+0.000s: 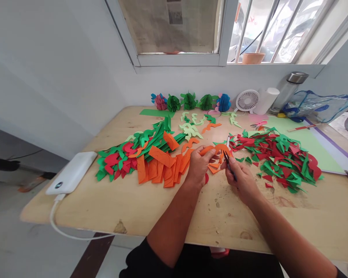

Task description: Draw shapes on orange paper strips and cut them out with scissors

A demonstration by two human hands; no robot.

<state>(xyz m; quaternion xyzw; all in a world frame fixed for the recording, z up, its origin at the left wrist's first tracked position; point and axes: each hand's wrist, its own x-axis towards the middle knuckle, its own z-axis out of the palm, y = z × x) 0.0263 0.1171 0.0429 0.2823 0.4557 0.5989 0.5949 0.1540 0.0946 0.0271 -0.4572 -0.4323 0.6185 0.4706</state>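
Observation:
Near the middle of the table, my left hand (199,164) pinches a curved orange paper piece (221,148). Black-bladed scissors (227,158) are gripped in my right hand (241,178), their blades against the right part of that piece. Left of my hands lie folded orange paper pieces (159,166), with green strips (162,143) behind them and red and green cut shapes (119,160) further left. A heap of red and green scraps (286,158) spreads to the right. Pale green cut shapes (191,131) lie behind my hands.
A white power bank (71,172) with a cable sits at the left edge. Honeycomb paper figures (189,101) line the wall. A small fan (247,101), a glass bottle (288,90) and a clear blue-edged bag (318,105) stand at the back right.

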